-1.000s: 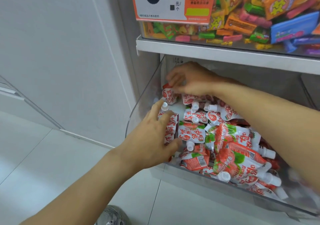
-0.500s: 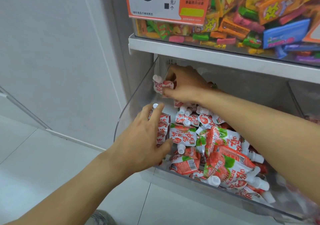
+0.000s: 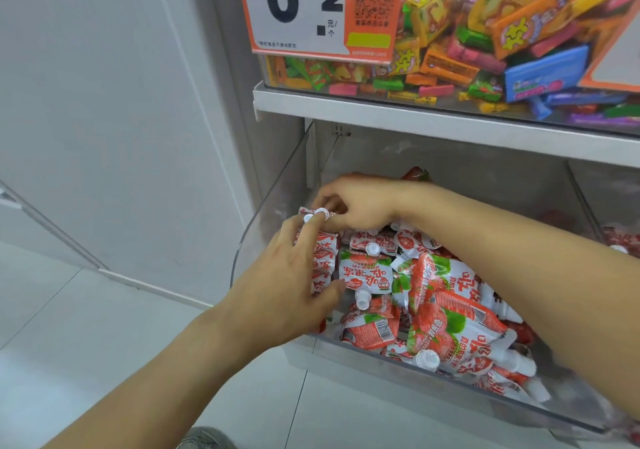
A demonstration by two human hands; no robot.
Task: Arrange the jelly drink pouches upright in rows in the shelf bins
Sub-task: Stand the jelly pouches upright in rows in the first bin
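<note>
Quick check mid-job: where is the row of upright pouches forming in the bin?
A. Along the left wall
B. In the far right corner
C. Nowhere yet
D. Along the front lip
A: the upright pouches stand along the bin's left wall, held by the left hand, while the right hand pinches one at the back; the rest lie jumbled.

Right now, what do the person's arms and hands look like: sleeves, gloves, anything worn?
Both arms are bare as far as the frame shows: no sleeves or gloves. The left hand and right hand show no ring, watch or band on the visible sides.
</note>
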